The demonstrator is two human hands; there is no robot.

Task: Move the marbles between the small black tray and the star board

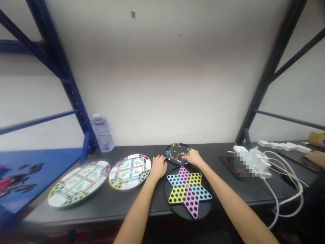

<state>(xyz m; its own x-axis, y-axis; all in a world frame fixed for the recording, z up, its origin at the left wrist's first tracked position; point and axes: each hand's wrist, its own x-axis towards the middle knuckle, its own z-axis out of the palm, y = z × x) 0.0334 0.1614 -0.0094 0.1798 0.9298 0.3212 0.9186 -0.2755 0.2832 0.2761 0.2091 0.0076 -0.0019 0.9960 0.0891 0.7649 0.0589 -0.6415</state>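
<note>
My right hand [194, 158] is over a round black tray [167, 148] that holds small coloured pieces, perhaps marbles. Its fingers are pinched together low over the pieces, and whatever is between them is too small to make out. Beside the tray's left rim lies my left hand [159, 166], palm down with fingers loosely spread, holding nothing visible. Between my forearms sits a star-shaped Chinese checkers board [188, 189] in pink, yellow and blue, on a round black base. A small orange-red ball shows at its centre; its other visible holes look dark.
Two round printed game boards [130, 171] [83, 183] lie to the left, and a clear plastic bottle [102, 134] stands against the wall. White chargers and cables [261, 162] crowd the right. Blue [73, 91] and dark metal posts [262, 84] frame the table. Another person's hand [316, 158] shows far right.
</note>
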